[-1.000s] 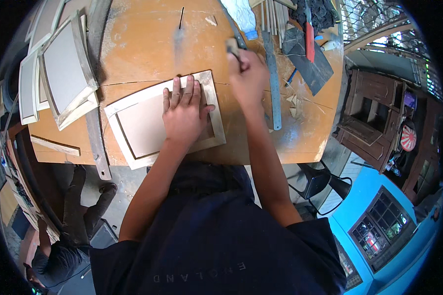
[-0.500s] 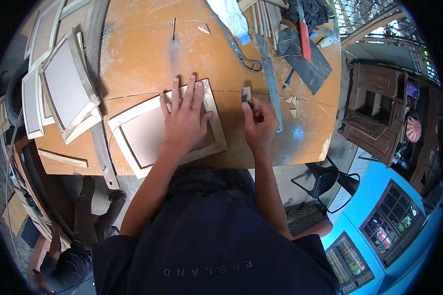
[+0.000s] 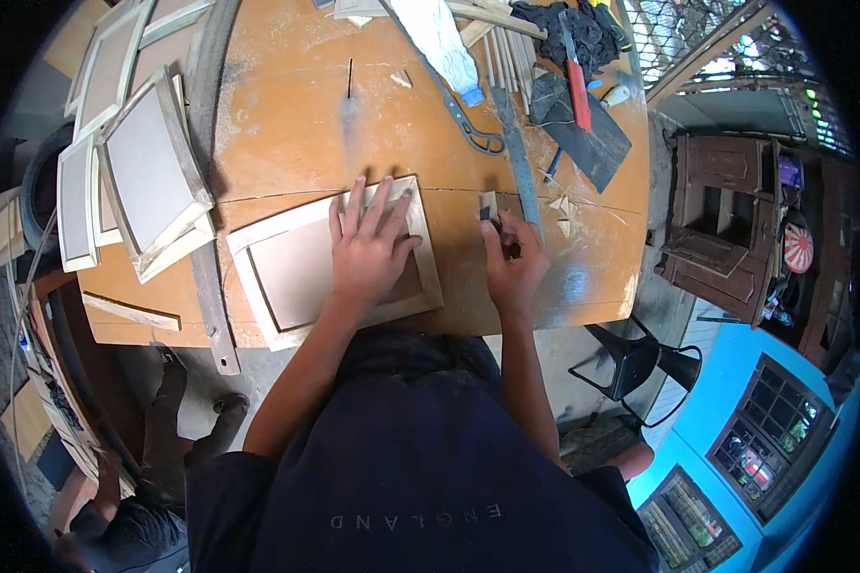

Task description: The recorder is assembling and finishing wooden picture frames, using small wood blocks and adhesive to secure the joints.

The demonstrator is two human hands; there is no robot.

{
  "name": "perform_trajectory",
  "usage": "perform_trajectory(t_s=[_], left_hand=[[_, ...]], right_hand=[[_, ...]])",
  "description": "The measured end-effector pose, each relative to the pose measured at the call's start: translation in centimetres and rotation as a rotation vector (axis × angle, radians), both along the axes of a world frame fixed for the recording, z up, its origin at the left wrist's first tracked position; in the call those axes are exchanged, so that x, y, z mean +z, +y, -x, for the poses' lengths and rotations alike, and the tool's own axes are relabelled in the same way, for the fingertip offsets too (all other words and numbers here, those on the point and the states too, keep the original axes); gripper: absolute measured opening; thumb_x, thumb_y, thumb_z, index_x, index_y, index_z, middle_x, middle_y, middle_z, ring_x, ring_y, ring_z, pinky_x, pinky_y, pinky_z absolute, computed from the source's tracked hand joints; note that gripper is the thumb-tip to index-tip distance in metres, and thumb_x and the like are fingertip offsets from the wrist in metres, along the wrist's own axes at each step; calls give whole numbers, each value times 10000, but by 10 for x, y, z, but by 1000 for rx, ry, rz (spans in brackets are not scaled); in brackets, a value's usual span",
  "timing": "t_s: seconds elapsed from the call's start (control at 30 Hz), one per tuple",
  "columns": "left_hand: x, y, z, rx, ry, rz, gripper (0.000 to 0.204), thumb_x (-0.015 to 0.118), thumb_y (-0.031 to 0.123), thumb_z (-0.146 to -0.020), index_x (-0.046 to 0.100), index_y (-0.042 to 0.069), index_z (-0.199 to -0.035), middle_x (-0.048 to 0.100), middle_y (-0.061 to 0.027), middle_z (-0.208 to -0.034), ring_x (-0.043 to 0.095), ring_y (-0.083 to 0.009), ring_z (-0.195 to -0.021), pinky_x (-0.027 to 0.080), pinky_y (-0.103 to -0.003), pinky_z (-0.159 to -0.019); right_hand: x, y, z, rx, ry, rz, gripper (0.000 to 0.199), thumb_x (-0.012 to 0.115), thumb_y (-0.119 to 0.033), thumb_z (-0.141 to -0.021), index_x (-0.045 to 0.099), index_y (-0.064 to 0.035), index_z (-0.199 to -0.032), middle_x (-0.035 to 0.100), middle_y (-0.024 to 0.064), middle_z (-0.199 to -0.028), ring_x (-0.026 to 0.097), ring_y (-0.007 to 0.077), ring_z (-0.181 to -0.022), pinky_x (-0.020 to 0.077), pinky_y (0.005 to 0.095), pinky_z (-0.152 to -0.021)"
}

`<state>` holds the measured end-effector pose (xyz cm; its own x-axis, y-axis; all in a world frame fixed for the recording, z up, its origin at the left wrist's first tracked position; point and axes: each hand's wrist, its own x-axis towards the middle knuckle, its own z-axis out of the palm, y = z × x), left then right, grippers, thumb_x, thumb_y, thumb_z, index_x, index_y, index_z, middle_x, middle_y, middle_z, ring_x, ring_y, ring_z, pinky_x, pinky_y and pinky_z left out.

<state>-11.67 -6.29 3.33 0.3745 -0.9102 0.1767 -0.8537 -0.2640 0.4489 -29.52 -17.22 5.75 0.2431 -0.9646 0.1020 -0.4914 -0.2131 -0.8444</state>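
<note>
A rectangular wooden frame with a pale panel (image 3: 287, 272) set inside lies tilted on the worktable (image 3: 287, 115), close to the front edge. My left hand (image 3: 368, 253) is spread over its right part, fingers reaching to the far rail. To the right of the frame, my right hand (image 3: 514, 263) is closed, thumb and fingers pinching a small wooden piece (image 3: 489, 202) with something dark against it. Fingers hide much of that dark part, so I cannot tell what it is. A long flat metal strip (image 3: 523, 181) runs just beyond the right hand.
More panelled frames (image 3: 153, 181) are stacked on the left, by a long board (image 3: 212, 296) and a loose wood strip (image 3: 129, 310). A handsaw (image 3: 468, 134), a white bottle (image 3: 437, 48), a red-handled tool (image 3: 579, 95) and wood scraps (image 3: 564, 215) lie farther off. Another person (image 3: 139, 516) is at lower left.
The whole view has shifted a little. My right hand has come slightly nearer to me with the small wooden piece. My left hand stays on the frame.
</note>
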Motion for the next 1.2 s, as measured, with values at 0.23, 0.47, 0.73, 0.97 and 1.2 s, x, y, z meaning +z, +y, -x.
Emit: perform_trajectory(t_s=[0.23,0.47,0.73,0.97,1.2], left_hand=[[1,23,-24,91,-10,41,542,750,314,-876,624,156,-1379,496,-90,-1511,394,-370,-1425,303,-552,-1148],[1,16,-54,60,-99,-77,491,743,274,-876,642,154,-1342,554,-84,-1447,442,-341,-1390,294,-571,-1147],[0,8,-62,49,-63,-124,377,731,241,-880,685,109,-1230,587,-60,-1396,462,-305,-1372,287,-542,-1156],[9,4,-60,66,-21,-12,324,731,222,-879,690,90,-1172,668,-65,-1242,564,-275,-1250,319,-504,-1109],[42,-4,-51,29,31,38,316,743,199,-854,683,90,-1144,691,-51,-1164,623,-228,-1076,369,-417,-979]], right_hand=[[-15,-2,-3,195,429,67,306,712,-140,-878,684,-22,-1159,625,175,-1078,631,355,-976,519,460,-840],[-10,11,-26,208,406,151,555,672,-159,-883,519,-10,-1396,487,225,-1385,477,426,-1294,462,496,-1032],[-16,14,-16,188,331,138,490,723,-137,-864,589,-28,-1323,560,236,-1317,567,416,-1198,480,465,-1008],[-23,21,-22,295,179,37,324,734,-174,-900,672,-17,-1177,715,137,-952,691,260,-788,551,337,-737],[-10,27,-28,317,-94,-319,286,762,-161,-901,674,-14,-1130,716,64,-893,648,106,-807,528,279,-740]])
